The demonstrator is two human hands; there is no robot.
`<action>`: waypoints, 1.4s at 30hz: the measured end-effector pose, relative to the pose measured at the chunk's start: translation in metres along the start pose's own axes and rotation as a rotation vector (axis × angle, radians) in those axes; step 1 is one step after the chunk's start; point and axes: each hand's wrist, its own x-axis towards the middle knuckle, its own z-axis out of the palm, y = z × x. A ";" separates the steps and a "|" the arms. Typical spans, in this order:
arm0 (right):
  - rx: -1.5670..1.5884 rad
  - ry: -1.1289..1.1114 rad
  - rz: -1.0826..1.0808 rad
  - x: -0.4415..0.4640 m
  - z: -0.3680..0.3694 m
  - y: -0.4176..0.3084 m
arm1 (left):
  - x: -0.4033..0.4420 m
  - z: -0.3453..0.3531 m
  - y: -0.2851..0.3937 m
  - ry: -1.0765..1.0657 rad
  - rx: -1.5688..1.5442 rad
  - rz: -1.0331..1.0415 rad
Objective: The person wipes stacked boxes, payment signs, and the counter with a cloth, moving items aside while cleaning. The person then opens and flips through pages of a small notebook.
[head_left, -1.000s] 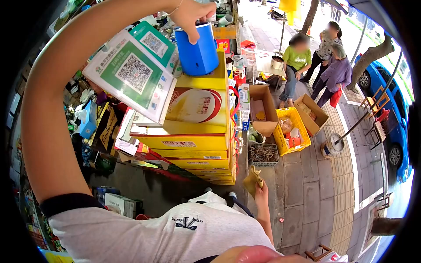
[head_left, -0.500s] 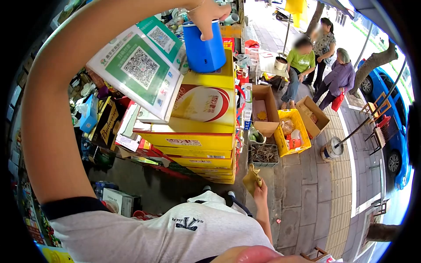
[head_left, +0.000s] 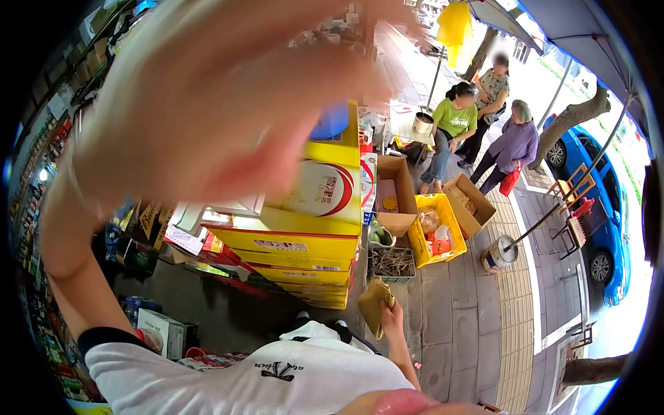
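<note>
The left hand [head_left: 200, 104], blurred and cut off by the top edge, spreads thumb and fingers apart. It hides the far left corner of the top yellow carton [head_left: 277, 226] and most of a blue canister [head_left: 331, 122], whose lower end shows near the carton's far right corner. Farther right, the right hand [head_left: 393, 319] grips a mustard-coloured pouch [head_left: 373, 304], contents unseen.

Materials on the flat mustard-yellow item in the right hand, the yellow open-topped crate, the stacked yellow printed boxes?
Flat mustard-yellow item in right hand: maybe fabric or soft leather; dull, folded-looking.
Yellow open-topped crate: probably moulded plastic; uniform colour, stiff rim.
Stacked yellow printed boxes: likely cardboard, slight gloss; flat panels, crisp edges.
</note>
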 end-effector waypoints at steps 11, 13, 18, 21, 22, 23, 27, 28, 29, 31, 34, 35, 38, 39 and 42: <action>-0.672 -0.494 -0.043 -0.002 0.021 -0.039 | -0.152 0.132 0.253 -0.047 -0.632 -0.540; -0.704 -0.646 -0.229 -0.004 0.036 -0.060 | -0.143 0.150 0.287 -0.237 -0.775 -0.830; -0.581 -0.835 -0.419 -0.015 0.080 -0.095 | -0.121 0.163 0.334 -0.334 -0.941 -1.115; -0.553 -0.850 -0.531 -0.018 0.095 -0.101 | -0.126 0.165 0.348 -0.257 -0.916 -1.291; -0.530 -0.859 -0.589 -0.018 0.099 -0.104 | -0.133 0.164 0.347 -0.270 -0.857 -1.286; -0.533 -0.863 -0.587 -0.018 0.101 -0.103 | -0.138 0.162 0.345 -0.282 -0.796 -1.280; -0.445 -0.910 -0.581 -0.020 0.109 -0.104 | -0.152 0.156 0.339 -0.325 -0.779 -1.300; -0.442 -0.910 -0.560 -0.021 0.112 -0.104 | -0.154 0.157 0.338 -0.306 -0.774 -1.318; -0.443 -0.912 -0.555 -0.021 0.115 -0.103 | -0.156 0.157 0.337 -0.308 -0.779 -1.321; -0.467 -0.850 -0.614 -0.021 0.122 -0.099 | -0.163 0.154 0.334 -0.241 -0.737 -1.328; -0.488 -0.868 -0.564 -0.023 0.133 -0.102 | -0.181 0.147 0.330 -0.256 -0.726 -1.369; -0.502 -0.898 -0.510 -0.023 0.139 -0.104 | -0.188 0.145 0.330 -0.256 -0.733 -1.367; -0.481 -0.950 -0.450 -0.028 0.162 -0.108 | -0.214 0.134 0.328 -0.253 -0.725 -1.433; -0.467 -0.963 -0.488 -0.030 0.170 -0.107 | -0.223 0.131 0.328 -0.249 -0.737 -1.424; -0.487 -0.997 -0.555 -0.039 0.204 -0.108 | -0.252 0.118 0.323 -0.204 -0.695 -1.485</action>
